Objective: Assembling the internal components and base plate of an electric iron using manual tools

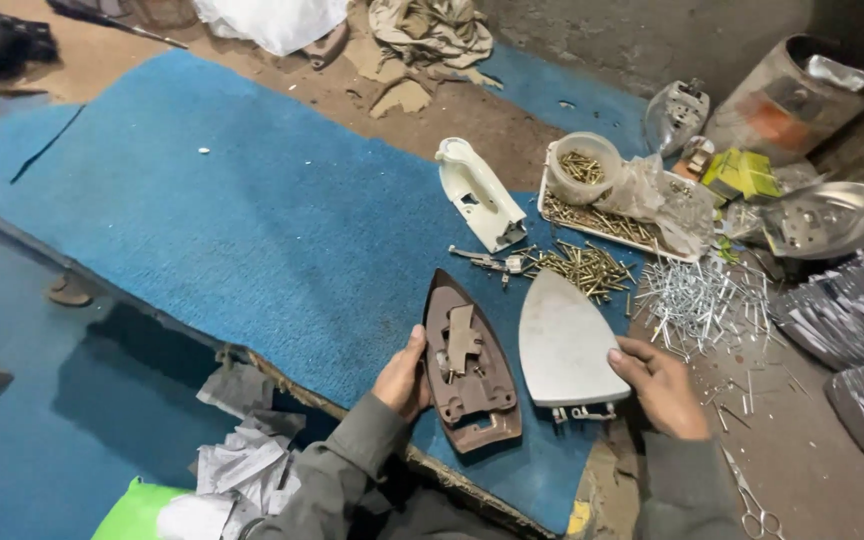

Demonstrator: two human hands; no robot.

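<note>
My left hand (402, 378) grips the left edge of a brown pointed iron base part (470, 365) that has a metal bracket on top and rests on the blue carpet (282, 230). Beside it lies a grey iron soleplate (564, 342), flat face up. My right hand (660, 385) holds its right rear edge, fingers curled on the rim. The two parts lie side by side, points aimed away from me.
A white iron handle shell (479, 194) lies further back. Brass screws (584, 267) spill from a tray (602, 222) holding a plastic cup (584, 166). Silver pins (697, 297) lie scattered at right. Stacked soleplates (857, 320), scissors (752, 508) and crumpled paper (242, 460) surround.
</note>
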